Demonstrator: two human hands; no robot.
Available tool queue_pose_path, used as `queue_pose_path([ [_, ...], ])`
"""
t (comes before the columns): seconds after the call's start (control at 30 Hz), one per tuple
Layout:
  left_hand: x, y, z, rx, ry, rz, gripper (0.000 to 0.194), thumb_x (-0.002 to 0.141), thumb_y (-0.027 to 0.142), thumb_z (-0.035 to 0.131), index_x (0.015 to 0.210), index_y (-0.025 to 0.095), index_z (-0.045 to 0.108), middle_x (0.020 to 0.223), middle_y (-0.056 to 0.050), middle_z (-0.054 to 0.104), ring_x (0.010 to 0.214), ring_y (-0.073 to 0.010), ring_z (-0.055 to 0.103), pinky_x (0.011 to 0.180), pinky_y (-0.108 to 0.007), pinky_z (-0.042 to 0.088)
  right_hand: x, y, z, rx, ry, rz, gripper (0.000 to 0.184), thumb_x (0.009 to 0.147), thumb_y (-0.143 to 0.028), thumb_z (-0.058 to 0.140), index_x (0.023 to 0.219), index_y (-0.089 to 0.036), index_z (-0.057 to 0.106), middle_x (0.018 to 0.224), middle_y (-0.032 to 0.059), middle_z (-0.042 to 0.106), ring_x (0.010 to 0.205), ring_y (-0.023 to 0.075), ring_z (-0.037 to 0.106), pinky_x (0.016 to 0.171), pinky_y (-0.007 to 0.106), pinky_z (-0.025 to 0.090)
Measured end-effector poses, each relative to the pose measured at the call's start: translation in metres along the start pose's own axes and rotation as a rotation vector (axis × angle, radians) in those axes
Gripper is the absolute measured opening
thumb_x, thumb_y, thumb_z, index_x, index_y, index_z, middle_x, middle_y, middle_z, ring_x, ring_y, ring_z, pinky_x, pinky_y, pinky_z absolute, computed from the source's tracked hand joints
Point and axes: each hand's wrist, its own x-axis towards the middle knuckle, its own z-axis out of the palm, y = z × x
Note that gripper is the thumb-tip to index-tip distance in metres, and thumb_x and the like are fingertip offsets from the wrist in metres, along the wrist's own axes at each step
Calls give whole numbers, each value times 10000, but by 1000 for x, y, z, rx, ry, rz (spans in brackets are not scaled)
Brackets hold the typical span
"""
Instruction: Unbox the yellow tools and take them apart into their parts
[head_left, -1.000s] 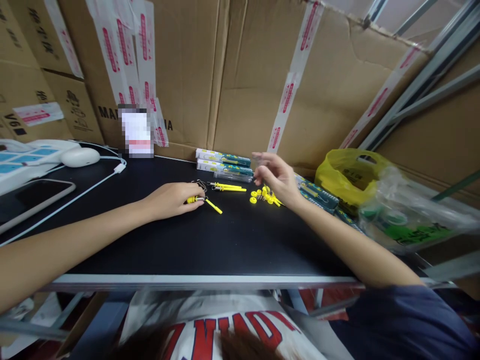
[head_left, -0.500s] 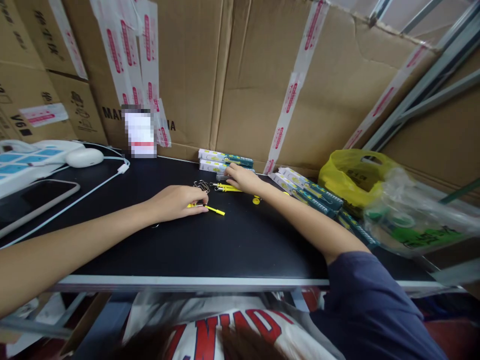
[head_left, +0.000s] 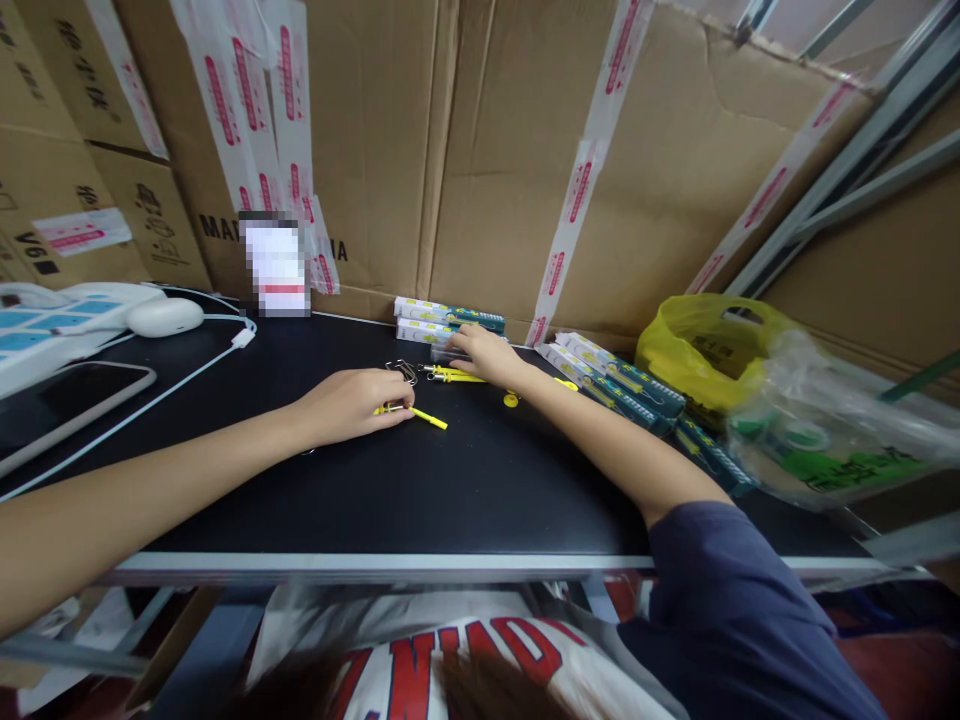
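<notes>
My left hand (head_left: 367, 402) rests on the black tabletop, its fingers pinched around a thin yellow plastic rod (head_left: 429, 418) with a metal section. The rod's far end sticks out to the right, and part of it is hidden under the fingers. My right hand (head_left: 480, 352) reaches to the back, fingers curled around a clear plastic tube (head_left: 441, 353) in front of the small boxes. Just under that hand lie more yellow rods (head_left: 450, 375) with metal ends. Wire hooks (head_left: 405, 371) lie behind my left fingers. A small yellow cap (head_left: 511, 399) shows beside my right forearm, which covers other yellow parts.
Slim printed boxes (head_left: 420, 331) lie at the back, with several more boxes (head_left: 622, 375) to the right. Beyond them are a yellow plastic bag (head_left: 675, 345) and a clear bag (head_left: 832, 440). A phone (head_left: 75, 400), a white cable and a power strip (head_left: 67, 325) occupy the left.
My right hand has moved left from over the yellow caps to the clear tube, then stays there. My left hand keeps its hold on the yellow rod.
</notes>
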Motion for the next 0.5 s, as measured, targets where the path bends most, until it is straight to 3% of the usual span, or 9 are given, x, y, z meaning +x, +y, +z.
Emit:
queue_pose_path([
  [0.13, 0, 1, 1, -32, 28, -16, 230, 917, 378, 443, 892, 208, 596, 874, -3, 636, 791, -148, 585, 667, -232, 371, -6, -6, -10, 99, 56, 11, 195, 847, -280, 611, 1001, -160, 604, 952, 79, 571, 909, 201, 508, 799, 330, 412],
  [0.27, 0, 4, 1, -75, 41, -39, 225, 916, 385, 454, 900, 210, 595, 857, 11, 640, 748, -134, 587, 643, -221, 363, -26, -31, -31, 353, 103, -12, 175, 895, -304, 535, 971, -162, 604, 863, 48, 580, 829, 165, 520, 774, 303, 418],
  [0.4, 2, 11, 1, -138, 56, -4, 224, 921, 382, 455, 922, 209, 598, 878, 11, 645, 780, -133, 593, 675, -215, 374, -57, -64, -48, 715, 0, 26, 242, 915, -363, 492, 1013, -164, 588, 865, 31, 600, 751, 131, 542, 699, 268, 440],
  [0.5, 7, 20, 1, -214, 69, 9, 227, 920, 380, 460, 931, 201, 599, 880, 9, 645, 796, -131, 594, 702, -214, 387, -78, -81, -53, 905, -48, 88, 303, 868, -382, 566, 1081, -170, 530, 877, 21, 599, 765, 128, 556, 693, 259, 458],
])
